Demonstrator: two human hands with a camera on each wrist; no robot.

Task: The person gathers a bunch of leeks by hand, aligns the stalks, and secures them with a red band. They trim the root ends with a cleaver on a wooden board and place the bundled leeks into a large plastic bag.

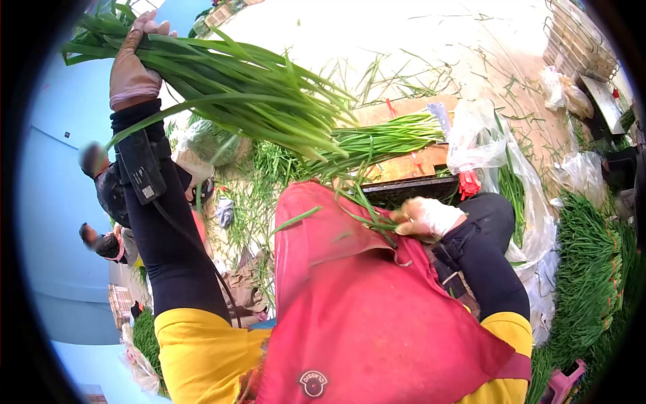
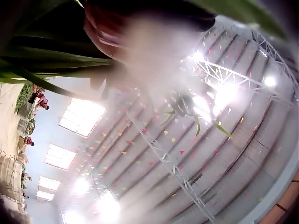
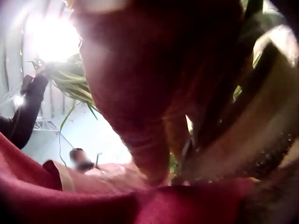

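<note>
Raised at the upper left of the head view, my gloved left hand (image 1: 133, 75) grips a large bunch of garlic chives (image 1: 235, 84), whose pale ends slant down to the right. Low over the red apron (image 1: 377, 316), my gloved right hand (image 1: 432, 217) pinches a few loose chive leaves (image 1: 370, 217) that trail across the lap. Between the two hands, another chive bundle (image 1: 397, 138) lies on a wooden board (image 1: 393, 170). The left wrist view shows the left hand (image 2: 149, 51) blurred against the roof. In the right wrist view, the dark right hand (image 3: 135, 79) hides most of its fingertips.
Red ties (image 1: 469, 185) lie beside the board, near a clear plastic bag (image 1: 474, 131). Piled chives (image 1: 585, 269) fill the right side. Loose leaves litter the floor (image 1: 484, 60). A crate (image 1: 579, 40) stands at the far right; two people (image 1: 111, 185) sit at left.
</note>
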